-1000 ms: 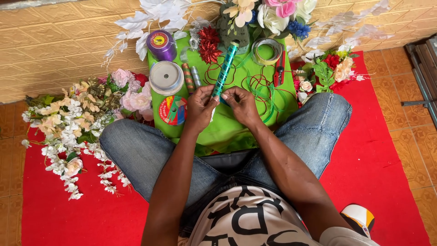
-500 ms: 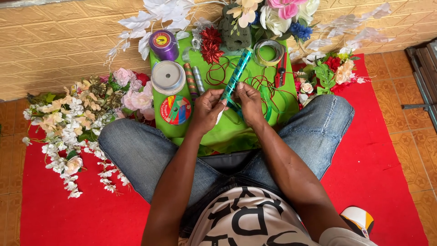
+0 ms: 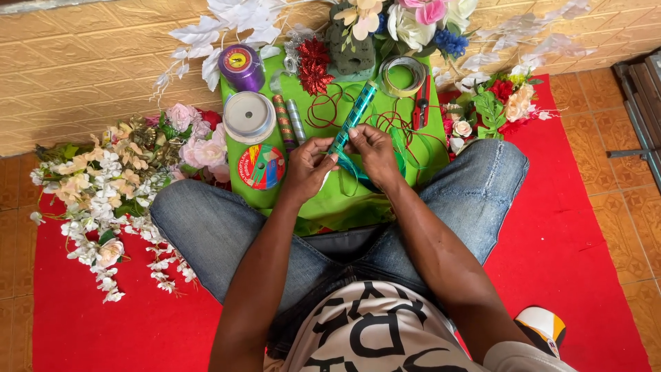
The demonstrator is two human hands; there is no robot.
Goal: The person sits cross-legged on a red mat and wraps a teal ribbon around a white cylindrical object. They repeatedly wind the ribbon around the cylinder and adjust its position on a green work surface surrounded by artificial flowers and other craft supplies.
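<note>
Teal and shiny, the ribbon roll (image 3: 352, 116) slants over the green board (image 3: 330, 200) on the person's lap, its lower end pinched between both hands. Left hand (image 3: 308, 167) closes its grip on the roll's end; right hand (image 3: 372, 150) closes on the loose teal strip, likely to pull it free. Spools, red scissors (image 3: 422, 105) and artificial flowers (image 3: 113, 186) lie within easy reach.
</note>
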